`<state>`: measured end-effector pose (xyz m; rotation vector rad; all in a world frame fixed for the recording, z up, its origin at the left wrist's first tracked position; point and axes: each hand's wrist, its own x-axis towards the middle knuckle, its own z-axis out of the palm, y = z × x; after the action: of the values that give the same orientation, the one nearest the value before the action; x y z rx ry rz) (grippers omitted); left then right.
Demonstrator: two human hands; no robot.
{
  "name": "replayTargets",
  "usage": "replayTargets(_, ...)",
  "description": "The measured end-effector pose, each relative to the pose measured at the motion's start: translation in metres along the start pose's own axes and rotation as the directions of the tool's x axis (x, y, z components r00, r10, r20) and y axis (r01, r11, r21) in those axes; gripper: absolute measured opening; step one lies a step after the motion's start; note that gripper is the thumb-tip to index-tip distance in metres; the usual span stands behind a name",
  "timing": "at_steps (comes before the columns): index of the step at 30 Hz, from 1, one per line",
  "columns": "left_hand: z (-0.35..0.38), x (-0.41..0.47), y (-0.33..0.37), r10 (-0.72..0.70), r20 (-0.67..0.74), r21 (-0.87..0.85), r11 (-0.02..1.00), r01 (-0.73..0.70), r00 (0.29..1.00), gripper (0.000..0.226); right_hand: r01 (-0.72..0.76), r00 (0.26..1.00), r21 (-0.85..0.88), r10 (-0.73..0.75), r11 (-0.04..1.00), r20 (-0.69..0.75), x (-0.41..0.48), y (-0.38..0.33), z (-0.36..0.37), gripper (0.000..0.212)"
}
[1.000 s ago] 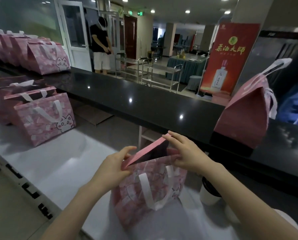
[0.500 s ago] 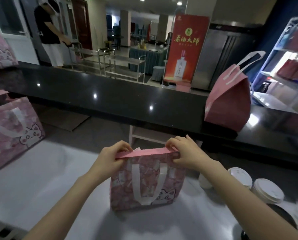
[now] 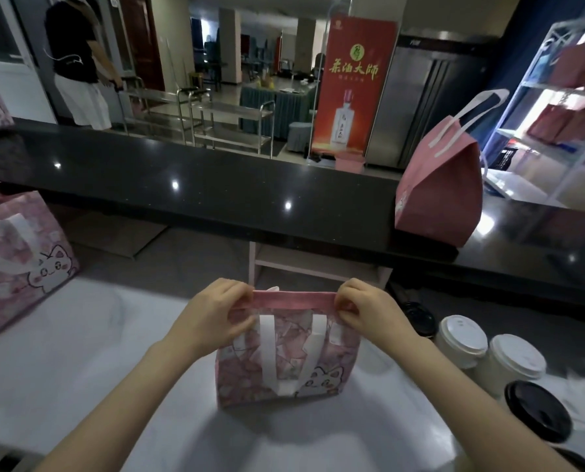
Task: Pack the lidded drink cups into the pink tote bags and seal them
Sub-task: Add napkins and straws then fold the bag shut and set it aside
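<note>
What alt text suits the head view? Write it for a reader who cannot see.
Two hands pinch the folded top edge of a pink cat-print tote bag standing on a white worktop, left hand at one end, right hand at the other. To its right stand lidded drink cups.

Tote bag [image 3: 284, 362] mouth now folded shut.

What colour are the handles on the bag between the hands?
White handles on the pink tote bag, clearest in the head view.
</note>
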<state>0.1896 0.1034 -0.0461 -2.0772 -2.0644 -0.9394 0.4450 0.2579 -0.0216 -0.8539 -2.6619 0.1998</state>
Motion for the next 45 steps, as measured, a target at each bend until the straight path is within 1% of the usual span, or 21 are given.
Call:
replayTargets(2, -0.002, 0.000, 0.002, -0.021, -0.004, 0.004, 1.000, 0.021, 1.000, 0.017, -0.022, 1.000, 0.050, 0.022, 0.998, 0.006, 0.001, 0.003, -0.004, 0.010)
replayTargets(4, 0.001, 0.002, 0.006, -0.096, -0.009, -0.006, 0.995, 0.096, 0.995, 0.020, -0.083, 0.997, 0.104, 0.082, 0.991, 0.012, 0.002, 0.004, -0.006, 0.018)
replayTargets(7, 0.006, 0.007, 0.011, -0.226, -0.002, -0.108, 0.968, 0.225, 0.974, 0.029, -0.182, 0.983, 0.168, 0.173, 0.969, 0.065, 0.005, 0.002, -0.006, 0.034)
replayTargets(9, 0.008, 0.010, 0.011, -0.261, 0.002, -0.139, 0.956, 0.259, 0.965, 0.025, -0.213, 0.975, 0.164, 0.200, 0.963, 0.096, 0.009, 0.000, -0.005, 0.034)
replayTargets(12, 0.009, 0.013, 0.010, -0.246, -0.004, -0.073, 0.967, 0.245, 0.969, 0.018, -0.229, 0.971, 0.137, 0.216, 0.964, 0.099, 0.015, 0.000, -0.005, 0.021)
replayTargets(14, 0.010, 0.016, 0.011, -0.231, 0.013, -0.025, 0.973, 0.232, 0.973, 0.016, -0.225, 0.971, 0.111, 0.214, 0.968, 0.109, 0.016, -0.001, -0.007, 0.019)
replayTargets(16, 0.011, 0.019, 0.013, -0.190, 0.039, 0.066, 0.980, 0.188, 0.981, 0.014, -0.195, 0.973, 0.060, 0.185, 0.979, 0.139, 0.018, -0.002, -0.009, 0.019)
replayTargets(19, 0.012, 0.025, 0.019, -0.086, 0.024, 0.181, 0.980, 0.080, 0.996, 0.020, -0.133, 0.967, 0.009, 0.128, 0.991, 0.220, 0.021, -0.011, -0.014, 0.025)
replayTargets(22, 0.019, 0.031, 0.026, -0.051, 0.012, 0.220, 0.974, 0.047, 0.999, 0.029, -0.103, 0.957, 0.055, 0.084, 0.993, 0.279, 0.028, -0.025, -0.013, 0.024)
replayTargets(25, 0.024, 0.032, 0.029, -0.052, 0.006, 0.219, 0.974, 0.050, 0.999, 0.017, -0.084, 0.964, 0.052, 0.068, 0.995, 0.258, 0.032, -0.034, -0.009, 0.013)
replayTargets(27, 0.025, 0.031, 0.029, -0.082, 0.012, 0.217, 0.973, 0.078, 0.997, 0.011, -0.064, 0.972, 0.019, 0.058, 0.998, 0.228, 0.033, -0.037, -0.006, 0.011)
replayTargets(30, 0.027, 0.032, 0.028, -0.118, 0.016, 0.227, 0.968, 0.112, 0.993, 0.012, -0.048, 0.974, -0.007, 0.048, 0.999, 0.220, 0.033, -0.037, -0.004, 0.013)
replayTargets(33, 0.027, 0.032, 0.029, -0.122, 0.019, 0.210, 0.971, 0.115, 0.992, 0.012, -0.040, 0.967, -0.027, 0.045, 0.999, 0.249, 0.035, -0.039, -0.005, 0.016)
replayTargets(36, 0.026, 0.032, 0.033, -0.095, 0.002, 0.204, 0.974, 0.093, 0.995, 0.017, -0.016, 0.971, 0.045, 0.005, 0.999, 0.241, 0.038, -0.049, -0.002, 0.021)
replayTargets(40, 0.030, 0.034, 0.036, -0.099, -0.009, 0.215, 0.971, 0.099, 0.995, 0.021, 0.022, 0.989, 0.037, -0.028, 0.999, 0.148, 0.041, -0.057, 0.010, 0.019)
replayTargets(43, 0.031, 0.029, 0.038, -0.098, -0.059, 0.220, 0.969, 0.109, 0.993, 0.022, 0.048, 0.989, 0.071, -0.058, 0.996, 0.138, 0.041, -0.056, 0.013, 0.018)
replayTargets(45, 0.027, 0.026, 0.036, -0.097, -0.062, 0.215, 0.971, 0.108, 0.993, 0.020, 0.049, 0.985, 0.107, -0.066, 0.993, 0.160, 0.041, -0.051, 0.008, 0.018)
